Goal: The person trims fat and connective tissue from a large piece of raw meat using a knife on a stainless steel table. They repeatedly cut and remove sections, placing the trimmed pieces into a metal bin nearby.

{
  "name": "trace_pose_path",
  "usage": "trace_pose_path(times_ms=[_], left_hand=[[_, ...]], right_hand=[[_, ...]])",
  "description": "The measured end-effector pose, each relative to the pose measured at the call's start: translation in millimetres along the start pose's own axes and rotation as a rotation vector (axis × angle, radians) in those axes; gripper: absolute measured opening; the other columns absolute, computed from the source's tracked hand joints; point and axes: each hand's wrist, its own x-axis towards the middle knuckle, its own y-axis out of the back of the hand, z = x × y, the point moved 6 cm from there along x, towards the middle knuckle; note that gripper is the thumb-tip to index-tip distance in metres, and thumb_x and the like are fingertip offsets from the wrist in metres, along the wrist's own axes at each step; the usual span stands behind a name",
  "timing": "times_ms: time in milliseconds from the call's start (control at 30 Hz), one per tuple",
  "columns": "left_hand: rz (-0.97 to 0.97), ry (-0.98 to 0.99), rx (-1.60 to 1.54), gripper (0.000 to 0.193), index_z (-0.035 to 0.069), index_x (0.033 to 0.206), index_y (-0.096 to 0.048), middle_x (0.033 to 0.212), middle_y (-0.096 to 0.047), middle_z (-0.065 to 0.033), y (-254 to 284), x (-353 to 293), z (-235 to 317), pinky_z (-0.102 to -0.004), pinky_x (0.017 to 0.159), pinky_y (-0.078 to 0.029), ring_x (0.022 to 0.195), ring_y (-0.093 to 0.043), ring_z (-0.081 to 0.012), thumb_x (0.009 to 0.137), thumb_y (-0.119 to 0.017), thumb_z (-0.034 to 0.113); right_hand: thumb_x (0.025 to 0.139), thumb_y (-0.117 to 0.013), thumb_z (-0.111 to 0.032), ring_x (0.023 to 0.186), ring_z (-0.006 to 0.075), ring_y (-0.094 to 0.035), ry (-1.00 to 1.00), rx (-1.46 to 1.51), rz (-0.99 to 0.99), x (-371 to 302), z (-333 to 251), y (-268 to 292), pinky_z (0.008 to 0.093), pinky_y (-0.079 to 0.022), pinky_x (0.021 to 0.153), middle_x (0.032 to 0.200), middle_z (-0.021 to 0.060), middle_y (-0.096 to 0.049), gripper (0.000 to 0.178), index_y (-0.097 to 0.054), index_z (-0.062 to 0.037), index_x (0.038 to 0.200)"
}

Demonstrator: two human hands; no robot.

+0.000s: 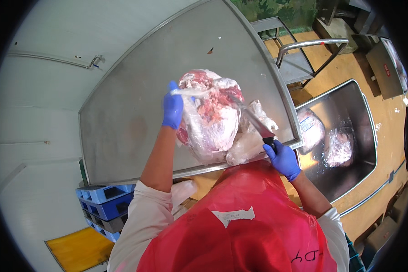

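Head view: the meat [217, 122] lies on the worktop [131, 109] by its near edge, toward the near right corner. The left hand [172, 110] pinches the clear wrap [191, 118] at the meat's left side. The right hand [283, 159], fingers curled round the handle, grips a knife [257, 122], its blade reaching the meat's right side. Crumpled plastic [247, 147] sits just beside the meat. Writing shows as a torn white label [234, 216] and dark handwriting [306, 256] on the red apron [254, 190], and a blue-and-white sticker [306, 123] on a wrapped piece [313, 136] in the steel bin [371, 122].
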Motion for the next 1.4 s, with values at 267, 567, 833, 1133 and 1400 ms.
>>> trace_pose_path(times_ms=[267, 567, 833, 1133, 1400], left_hand=[[-0.334, -0.044, -0.208, 0.026, -0.004, 0.118, -0.070, 0.107, -0.074, -0.0137, -88, -5, 82, -0.0333, 0.079, -0.058, 0.090, -0.074, -0.0231, 0.102, -0.057, 0.011], [-0.077, -0.524, 0.480, 0.034, 0.008, 0.130, -0.069, 0.111, -0.075, -0.0222, -163, -71, 43, -0.0460, 0.091, -0.057, 0.096, -0.074, -0.0394, 0.098, -0.061, 0.015], [-0.134, -0.482, 0.780, 0.027, 0.010, 0.120, -0.071, 0.104, -0.076, -0.0193, -160, -108, 52, -0.0507, 0.087, -0.057, 0.098, -0.073, -0.0401, 0.098, -0.062, 0.022], [-0.229, -0.489, 0.726, 0.024, 0.005, 0.116, -0.068, 0.103, -0.073, -0.0207, -118, -178, 10, -0.0506, 0.086, -0.055, 0.096, -0.069, -0.0416, 0.096, -0.061, 0.015], [-0.145, -0.529, 0.552, 0.020, 0.004, 0.105, -0.071, 0.103, -0.073, -0.0172, -72, -197, -45, -0.0486, 0.089, -0.055, 0.096, -0.069, -0.0397, 0.086, -0.063, 0.004]], right_hand=[[0.099, -0.069, -0.050, 0.075, 0.0473, -0.070, -0.047, 0.091, -0.049, -38, 10, 13, 0.0537, -0.054, 0.064, 0.078, 0.0263, -0.070, 0.050, -0.067, -0.0006, 0.104], [0.101, -0.066, -0.047, 0.085, 0.0513, -0.069, 0.016, 0.016, -0.113, -10, 15, 12, 0.0555, -0.055, 0.073, 0.087, 0.0292, -0.071, 0.051, -0.063, 0.0027, 0.110], [0.097, -0.069, -0.047, 0.084, 0.0500, -0.070, 0.005, -0.076, -0.327, -15, 15, 26, 0.0546, -0.056, 0.072, 0.087, 0.0285, -0.071, 0.052, -0.063, 0.0014, 0.112], [0.085, -0.079, -0.018, 0.075, 0.0477, -0.069, 0.024, 0.025, -0.138, -47, 21, 92, 0.0484, -0.053, 0.061, 0.076, 0.0253, -0.068, 0.036, -0.064, -0.0013, 0.113], [0.091, -0.079, -0.017, 0.081, 0.0405, -0.075, 0.189, -0.024, 0.105, -9, -28, 106, 0.0433, -0.059, 0.071, 0.091, 0.0252, -0.072, 0.040, -0.061, 0.0006, 0.123]])
